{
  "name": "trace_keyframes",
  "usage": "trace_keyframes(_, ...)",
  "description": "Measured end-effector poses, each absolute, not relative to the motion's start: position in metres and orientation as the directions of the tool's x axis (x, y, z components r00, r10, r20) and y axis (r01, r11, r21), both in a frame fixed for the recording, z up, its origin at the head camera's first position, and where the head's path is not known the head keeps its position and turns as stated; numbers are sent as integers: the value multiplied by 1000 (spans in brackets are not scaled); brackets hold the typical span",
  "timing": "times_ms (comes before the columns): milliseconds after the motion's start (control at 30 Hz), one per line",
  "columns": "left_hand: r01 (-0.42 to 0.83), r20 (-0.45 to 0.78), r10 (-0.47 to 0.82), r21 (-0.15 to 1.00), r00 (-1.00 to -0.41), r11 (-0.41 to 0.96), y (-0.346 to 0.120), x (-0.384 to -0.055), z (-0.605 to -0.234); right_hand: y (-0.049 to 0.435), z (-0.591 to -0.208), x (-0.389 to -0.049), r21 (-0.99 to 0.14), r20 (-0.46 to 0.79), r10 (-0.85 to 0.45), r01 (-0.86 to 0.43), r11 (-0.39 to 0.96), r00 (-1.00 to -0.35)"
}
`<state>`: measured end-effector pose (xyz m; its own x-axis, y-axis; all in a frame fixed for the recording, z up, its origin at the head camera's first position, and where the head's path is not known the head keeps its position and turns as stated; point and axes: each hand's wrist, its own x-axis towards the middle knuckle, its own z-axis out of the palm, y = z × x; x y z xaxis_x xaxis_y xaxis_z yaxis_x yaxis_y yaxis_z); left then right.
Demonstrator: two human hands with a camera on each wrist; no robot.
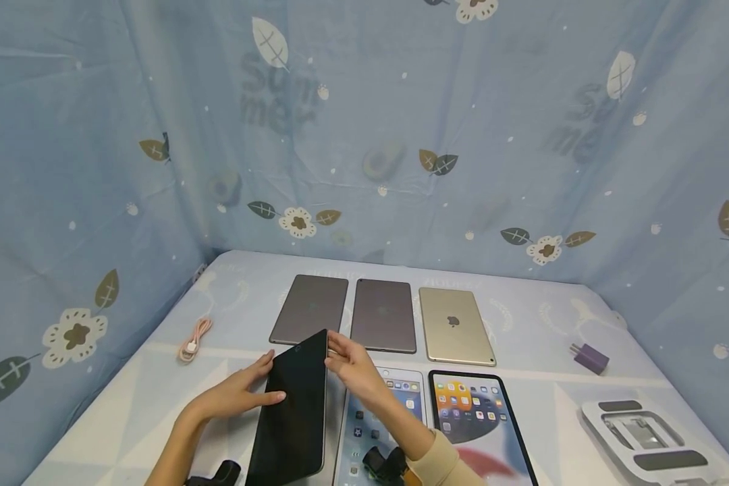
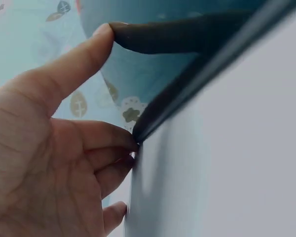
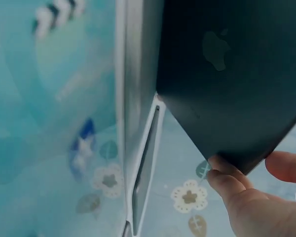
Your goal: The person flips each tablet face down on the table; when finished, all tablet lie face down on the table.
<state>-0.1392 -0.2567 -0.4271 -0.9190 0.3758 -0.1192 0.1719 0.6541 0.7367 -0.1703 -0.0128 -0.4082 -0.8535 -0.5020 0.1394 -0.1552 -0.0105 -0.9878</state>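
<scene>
A black-screened tablet [image 1: 291,418] stands tilted between both hands, its lower end beyond the bottom of the head view. My left hand [image 1: 237,393] holds its left side, thumb on the dark screen and fingers at the edge; the left wrist view shows the thumb [image 2: 84,57] touching the glass. At the upper right corner my right hand [image 1: 358,368] pinches the tablet. Its dark back with an apple logo [image 3: 214,49] faces the right wrist camera, where thumb and fingers grip the corner. Under my right forearm lies a white-framed tablet [image 1: 413,386] with a lit screen.
Behind the hands, two dark grey tablets [image 1: 316,304] [image 1: 384,317] and a gold tablet [image 1: 455,331] lie face down. A lit black-framed tablet [image 1: 480,418] is at right. Farther out are a purple charger [image 1: 591,358], a white-and-grey stand [image 1: 644,442] and a pink cable [image 1: 194,339].
</scene>
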Motion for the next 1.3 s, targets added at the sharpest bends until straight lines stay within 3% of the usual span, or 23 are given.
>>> trace_keyframes(933, 276, -36, 512, 808, -859, 521, -235, -144, -435, -1, -384, -170, -943, 239, -488, -321, 91, -839)
trace_keyframes(1300, 229, -30, 513, 872, -858, 433, -229, -146, -434, -3, -389, -170, -914, 287, -497, -390, 115, -819)
